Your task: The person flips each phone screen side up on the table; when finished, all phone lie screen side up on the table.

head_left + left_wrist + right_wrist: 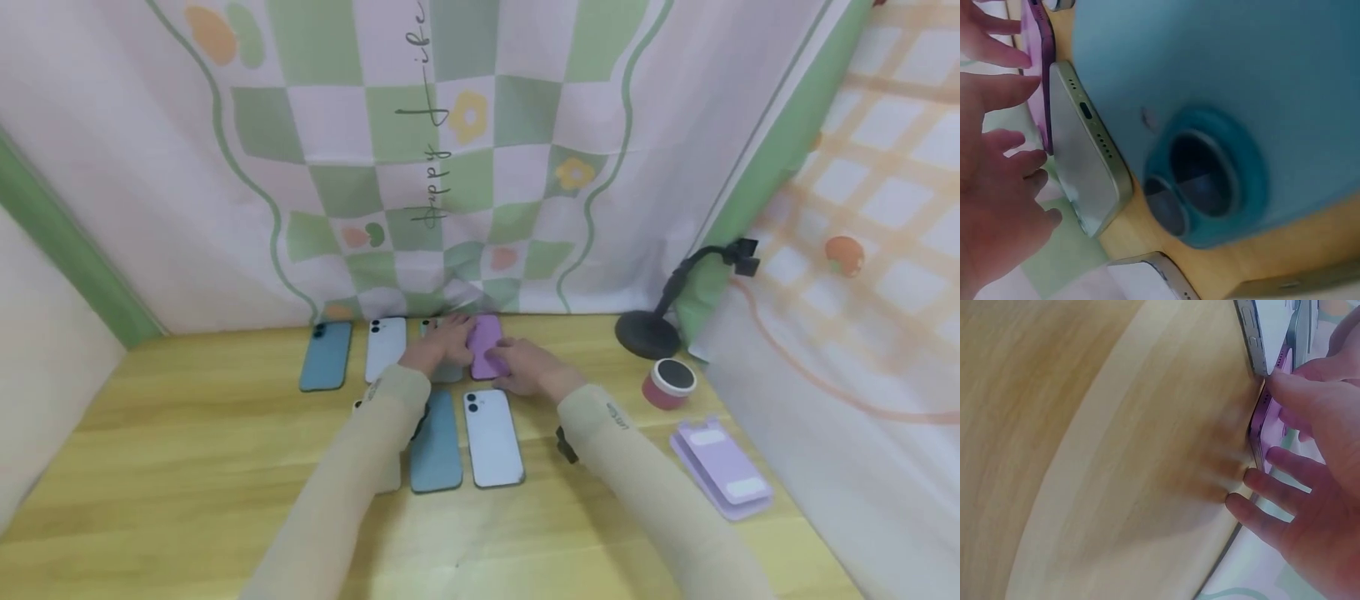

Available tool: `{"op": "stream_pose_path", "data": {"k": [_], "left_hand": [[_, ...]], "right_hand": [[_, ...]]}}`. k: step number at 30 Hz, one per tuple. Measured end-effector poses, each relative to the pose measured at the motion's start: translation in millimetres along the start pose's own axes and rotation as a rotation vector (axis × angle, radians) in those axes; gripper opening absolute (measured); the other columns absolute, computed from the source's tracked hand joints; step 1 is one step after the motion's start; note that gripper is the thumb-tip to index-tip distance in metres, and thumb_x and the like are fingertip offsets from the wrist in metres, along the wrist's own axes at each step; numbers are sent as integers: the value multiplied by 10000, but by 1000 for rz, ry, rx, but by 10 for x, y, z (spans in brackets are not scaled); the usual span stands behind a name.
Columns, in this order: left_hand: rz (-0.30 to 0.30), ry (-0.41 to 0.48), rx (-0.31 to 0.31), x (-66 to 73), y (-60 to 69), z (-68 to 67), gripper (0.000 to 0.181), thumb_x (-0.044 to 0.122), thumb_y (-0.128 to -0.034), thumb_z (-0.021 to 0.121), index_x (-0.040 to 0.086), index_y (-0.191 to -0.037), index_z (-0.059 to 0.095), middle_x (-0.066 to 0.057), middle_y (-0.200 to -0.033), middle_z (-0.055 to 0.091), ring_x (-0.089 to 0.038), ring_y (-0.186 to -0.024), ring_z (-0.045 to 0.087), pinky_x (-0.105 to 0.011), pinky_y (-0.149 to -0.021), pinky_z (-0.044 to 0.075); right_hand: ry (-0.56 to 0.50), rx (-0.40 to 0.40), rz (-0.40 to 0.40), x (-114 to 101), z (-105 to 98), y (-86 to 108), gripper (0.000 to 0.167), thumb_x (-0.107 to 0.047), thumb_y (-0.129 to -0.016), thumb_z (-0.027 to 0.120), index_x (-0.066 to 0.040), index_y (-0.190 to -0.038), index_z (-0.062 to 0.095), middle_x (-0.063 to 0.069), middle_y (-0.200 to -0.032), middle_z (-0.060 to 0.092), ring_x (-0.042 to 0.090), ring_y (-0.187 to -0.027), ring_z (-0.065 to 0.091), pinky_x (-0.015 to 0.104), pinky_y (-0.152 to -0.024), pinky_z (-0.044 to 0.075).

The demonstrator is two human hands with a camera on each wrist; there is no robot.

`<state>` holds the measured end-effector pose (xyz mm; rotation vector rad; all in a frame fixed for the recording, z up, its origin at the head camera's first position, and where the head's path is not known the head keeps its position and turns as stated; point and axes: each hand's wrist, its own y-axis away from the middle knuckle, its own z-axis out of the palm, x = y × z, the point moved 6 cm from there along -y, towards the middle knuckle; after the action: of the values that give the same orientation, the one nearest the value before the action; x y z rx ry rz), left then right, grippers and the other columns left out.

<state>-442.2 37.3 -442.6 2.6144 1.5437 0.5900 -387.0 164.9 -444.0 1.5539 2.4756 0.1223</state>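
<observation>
A purple phone point(487, 331) lies face down in the back row, between both hands. My left hand point(447, 340) reaches over a pale green phone point(453, 374), its thumb at the purple phone's left side. From the right, my right hand point(527, 367) touches the purple phone point(1264, 422) with spread, nearly straight fingers. Left of them lie a white phone point(386, 352) and a blue-teal phone point(326, 358). In the front row are another blue-teal phone point(437, 442), a white phone point(493, 440) and a pale phone point(388, 477) mostly hidden by the left sleeve.
To the right stand a black gooseneck clip stand point(649, 332) and a pink-and-white round jar point(669, 385). A lilac folding phone holder point(722, 468) lies near the table's right edge. A patterned curtain point(420, 192) hangs behind the wooden table point(210, 467).
</observation>
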Motion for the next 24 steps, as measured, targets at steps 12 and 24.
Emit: {"op": "stream_pose_path", "data": {"k": [12, 24], "left_hand": [[74, 68, -56, -71, -88, -16, 983, 333, -842, 791, 141, -1650, 267, -113, -1715, 316, -354, -1623, 216, -623, -1315, 169], [7, 96, -95, -128, -113, -20, 1016, 301, -839, 793, 189, -1668, 216, -96, -1755, 209, -371, -1648, 93, -613, -1331, 86]], "right_hand": [[-8, 54, -2, -5, 2, 21, 503, -262, -958, 723, -80, -1408, 594, 237, -1519, 543, 424, -1376, 556, 576, -1176, 454], [-77, 64, 17, 19, 46, -23, 496, -277, -988, 678, -88, -1438, 588, 240, -1588, 469, 429, -1462, 477, 586, -1234, 381]]}}
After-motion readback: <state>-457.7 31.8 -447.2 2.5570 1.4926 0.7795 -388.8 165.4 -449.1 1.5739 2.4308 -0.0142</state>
